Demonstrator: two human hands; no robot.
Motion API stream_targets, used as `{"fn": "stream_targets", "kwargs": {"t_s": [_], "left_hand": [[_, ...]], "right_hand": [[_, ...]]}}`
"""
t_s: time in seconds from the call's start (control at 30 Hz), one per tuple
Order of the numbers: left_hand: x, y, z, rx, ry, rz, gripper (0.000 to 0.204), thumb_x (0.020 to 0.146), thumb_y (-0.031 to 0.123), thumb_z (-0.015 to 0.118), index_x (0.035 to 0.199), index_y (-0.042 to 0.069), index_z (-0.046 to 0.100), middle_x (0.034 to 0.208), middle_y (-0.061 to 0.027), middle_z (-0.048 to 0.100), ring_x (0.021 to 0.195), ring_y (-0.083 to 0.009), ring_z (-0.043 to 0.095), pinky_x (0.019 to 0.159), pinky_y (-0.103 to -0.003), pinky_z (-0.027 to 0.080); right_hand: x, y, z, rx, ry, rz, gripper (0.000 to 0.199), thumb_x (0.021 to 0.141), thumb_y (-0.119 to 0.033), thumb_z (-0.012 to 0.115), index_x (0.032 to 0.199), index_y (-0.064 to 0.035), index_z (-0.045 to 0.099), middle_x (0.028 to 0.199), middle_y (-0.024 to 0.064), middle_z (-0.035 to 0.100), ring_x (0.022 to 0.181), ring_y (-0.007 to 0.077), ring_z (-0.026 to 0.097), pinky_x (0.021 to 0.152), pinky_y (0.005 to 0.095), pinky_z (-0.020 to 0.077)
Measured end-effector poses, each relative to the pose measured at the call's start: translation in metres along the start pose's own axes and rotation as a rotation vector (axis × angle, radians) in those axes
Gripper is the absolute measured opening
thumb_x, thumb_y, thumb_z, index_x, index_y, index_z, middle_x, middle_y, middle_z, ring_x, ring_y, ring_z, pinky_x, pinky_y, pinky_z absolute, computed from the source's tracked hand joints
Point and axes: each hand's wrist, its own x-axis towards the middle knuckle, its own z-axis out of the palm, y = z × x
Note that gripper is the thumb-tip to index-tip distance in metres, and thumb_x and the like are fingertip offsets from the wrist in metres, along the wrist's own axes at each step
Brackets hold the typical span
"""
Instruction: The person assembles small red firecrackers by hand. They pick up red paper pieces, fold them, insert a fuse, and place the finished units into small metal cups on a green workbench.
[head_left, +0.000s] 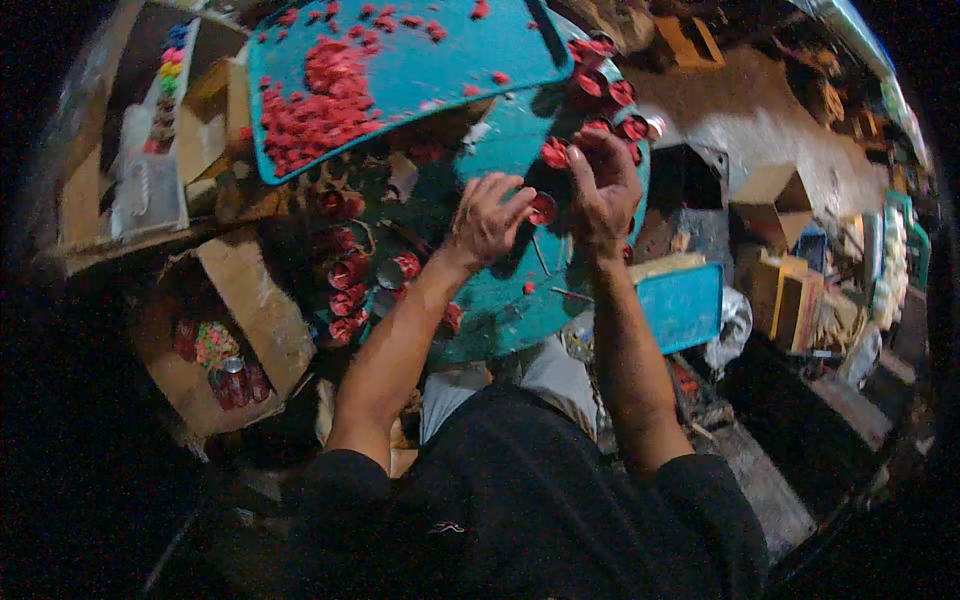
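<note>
Left hand (488,220): fingers bent, tips at the rim of a small, round red cup (542,209) on the teal painted counter (500,318); cannot tell whether they grip it. Right hand (606,190): fingers curled toward thumb, beside a round, red-filled cup (555,153); grasp unclear. Wide blue tray (470,62) beyond, bearing loose red pieces (330,100).

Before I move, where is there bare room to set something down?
Two patches of the green table look bare: one between the big tray and the left hand, the other at the near edge, between the left forearm and the thin sticks. Red cups crowd the right edge, by the right hand, and the space left of the left forearm.
</note>
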Motion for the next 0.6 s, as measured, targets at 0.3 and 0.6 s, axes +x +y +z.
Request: {"fn": "stream_targets", "kwargs": {"t_s": [0.3,0.6], "left_hand": [[-0.015,-0.081,-0.194,0.474,0.306,-0.622,0.058,0.081,0.023,0.083,0.13,0.0,0.062,0.123,-0.0239,0.064,0.115,-0.0418,0.062,0.102,-0.048,0.05],[0.031,-0.182,-0.191,0.502,-0.185,-0.769,0.034,0.084,0.005,0.064,0.116,-0.004,0.066,0.132,-0.0339,0.059,0.116,-0.0477,0.064,0.101,-0.051,0.054]], "right_hand": [[0.1,0.006,0.212,-0.889,-1.025,-0.521,0.053,0.077,-0.029,0.087,0.119,-0.0036,0.068,0.107,0.0207,0.071,0.097,0.0347,0.071,0.089,0.0464,0.055],[0.093,0.026,0.307,-1.028,-1.277,-0.79,0.059,0.064,-0.016,0.088,0.116,-0.0043,0.065,0.099,0.0184,0.074,0.088,0.038,0.073,0.088,0.0496,0.0565]]}}
